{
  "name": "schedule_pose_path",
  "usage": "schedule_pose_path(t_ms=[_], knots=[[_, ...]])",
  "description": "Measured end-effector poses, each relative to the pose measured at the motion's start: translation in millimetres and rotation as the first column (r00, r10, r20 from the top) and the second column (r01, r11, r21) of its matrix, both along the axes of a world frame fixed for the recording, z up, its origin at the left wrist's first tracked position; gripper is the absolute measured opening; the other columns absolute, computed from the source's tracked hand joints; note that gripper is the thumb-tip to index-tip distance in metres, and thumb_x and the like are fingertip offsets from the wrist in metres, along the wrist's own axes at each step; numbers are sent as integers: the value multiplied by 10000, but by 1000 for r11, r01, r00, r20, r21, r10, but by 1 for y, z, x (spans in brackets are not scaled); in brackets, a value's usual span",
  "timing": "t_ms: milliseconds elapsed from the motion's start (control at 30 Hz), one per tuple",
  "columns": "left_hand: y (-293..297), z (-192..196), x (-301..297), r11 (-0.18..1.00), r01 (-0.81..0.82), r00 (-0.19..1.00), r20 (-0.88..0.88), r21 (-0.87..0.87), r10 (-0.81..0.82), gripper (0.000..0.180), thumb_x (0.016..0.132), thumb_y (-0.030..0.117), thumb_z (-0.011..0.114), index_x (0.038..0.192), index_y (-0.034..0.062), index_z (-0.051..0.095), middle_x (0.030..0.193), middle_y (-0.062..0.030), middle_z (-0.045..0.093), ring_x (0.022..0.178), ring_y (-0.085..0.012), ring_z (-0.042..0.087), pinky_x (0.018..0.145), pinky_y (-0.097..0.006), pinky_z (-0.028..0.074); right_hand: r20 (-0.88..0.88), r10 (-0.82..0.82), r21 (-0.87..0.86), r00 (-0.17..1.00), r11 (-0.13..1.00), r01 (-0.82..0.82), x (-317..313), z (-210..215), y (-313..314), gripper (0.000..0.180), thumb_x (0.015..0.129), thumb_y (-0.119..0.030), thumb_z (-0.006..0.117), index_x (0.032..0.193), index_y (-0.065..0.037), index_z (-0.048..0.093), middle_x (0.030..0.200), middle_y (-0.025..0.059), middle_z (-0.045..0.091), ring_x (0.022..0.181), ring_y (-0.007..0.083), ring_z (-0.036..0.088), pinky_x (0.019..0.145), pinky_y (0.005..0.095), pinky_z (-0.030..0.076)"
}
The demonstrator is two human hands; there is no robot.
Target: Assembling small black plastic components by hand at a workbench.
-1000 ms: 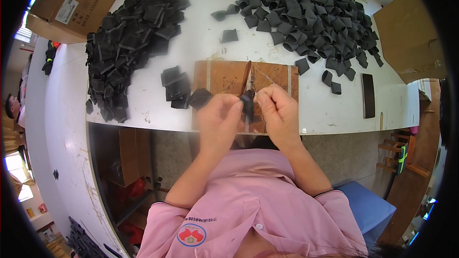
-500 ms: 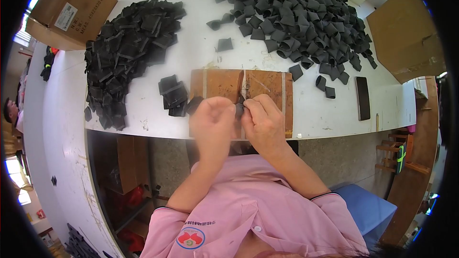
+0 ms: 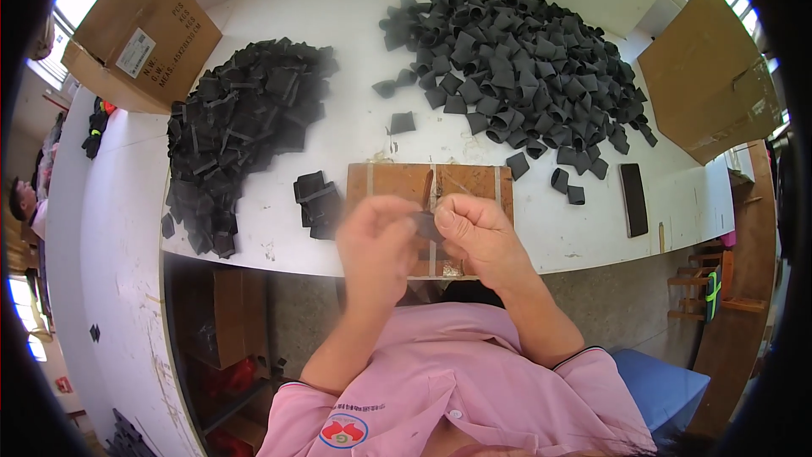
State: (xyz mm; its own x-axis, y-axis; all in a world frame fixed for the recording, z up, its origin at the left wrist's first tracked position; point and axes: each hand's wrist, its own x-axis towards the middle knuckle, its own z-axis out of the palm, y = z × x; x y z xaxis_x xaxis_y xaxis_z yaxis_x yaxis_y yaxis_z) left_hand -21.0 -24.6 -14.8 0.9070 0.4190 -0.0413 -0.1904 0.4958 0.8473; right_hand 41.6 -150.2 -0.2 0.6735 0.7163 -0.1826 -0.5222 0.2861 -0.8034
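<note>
Both my hands meet over the brown wooden board (image 3: 381, 179) at the table's front edge. A small dark grey piece of fabric (image 3: 430, 228) is held between them, mostly covered by fingers. My right hand (image 3: 486, 235) pinches its right side between thumb and fingers. On the opposite side, my left hand (image 3: 376, 237) is slightly blurred, its fingers curled in against the piece. A thin upright brown strip (image 3: 428, 189) rises from the board just beyond my fingertips. Left of the board lies a small stack of flat black pieces (image 3: 318, 205).
A big heap of dark grey fabric tubes (image 3: 524, 68) covers the far right, and a heap of flat black pieces (image 3: 245, 118) the left. Cardboard boxes (image 3: 156, 30) flank the table. A phone (image 3: 633, 200) lies at right; one loose grey piece (image 3: 402, 123) sits beyond the board.
The whole view has shifted, so the table sits lower in the picture. My hands remain together over the board, and the grey piece now shows wider between my fingers.
</note>
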Motion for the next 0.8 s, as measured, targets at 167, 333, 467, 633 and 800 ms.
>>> schedule_pose_path(t_ms=[167,333,467,633,800], knots=[[23,44,11,382,507,861,434,-773,-265,191,852,-25,377,1008,-48,486,861,-173,589,321,-43,331,295,-180,242,321,113,-93,940,992,-87,34,52,19,266,884,-282,507,729,-66,504,622,-71,403,520,14,300,449,146,244],[19,16,17,898,248,969,93,-364,-230,145,865,31,460,999,-2,503,706,-36,543,342,-25,293,322,-170,230,257,134,-14,957,991,-135,44,-4,17,246,891,-249,499,755,-44,515,646,-54,414,553,18,323,461,156,274],[9,27,22,929,-110,994,40,355,102,219,830,43,534,1039,-18,509,812,-66,572,617,-83,510,513,-178,386,504,-5,-252,863,956,152,32,16,15,202,865,-203,537,778,-21,529,620,-15,441,532,48,399,459,193,309],[19,30,32,594,-239,939,339,768,-60,264,717,-57,553,979,-26,556,861,-81,592,798,-159,572,728,-229,437,979,-105,-14,177,825,565,12,24,7,272,749,-186,648,911,8,547,874,114,525,703,223,536,587,302,447],[8,33,24,986,-161,949,283,46,141,87,867,83,504,845,3,531,854,-87,557,811,-162,516,760,-282,407,993,-116,84,12,782,617,10,26,23,230,639,-70,685,827,-16,565,743,76,528,678,220,546,519,299,453]])
